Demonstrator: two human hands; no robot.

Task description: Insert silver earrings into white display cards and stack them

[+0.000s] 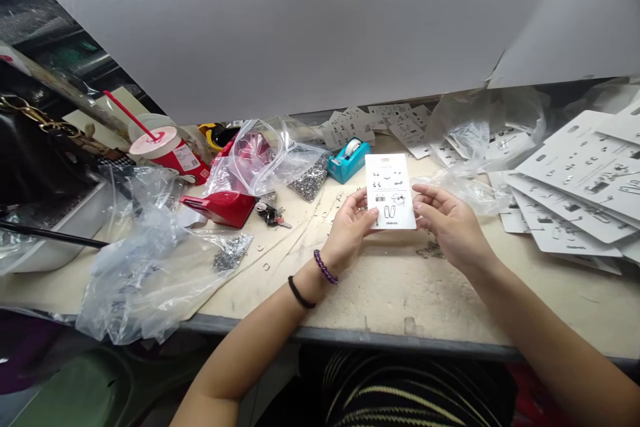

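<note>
A white earring card (391,192) with several rows of small metal earrings is held up above the table, tilted towards me. My left hand (354,217) pinches its lower left corner, thumb on the front and fingers behind. At the right edge, my right hand (445,220) has its thumb and curled fingertips against the card. Below the right hand lies a small heap of dark metal pieces (430,249). Tiny loose metal parts are scattered on the tabletop left of the card.
Many filled earring cards (575,193) fan out in a stack at right. A teal tape dispenser (349,160) stands behind my left hand. Further left are a red holder (225,208), plastic bags (145,267) and a red cup (173,150) with a straw.
</note>
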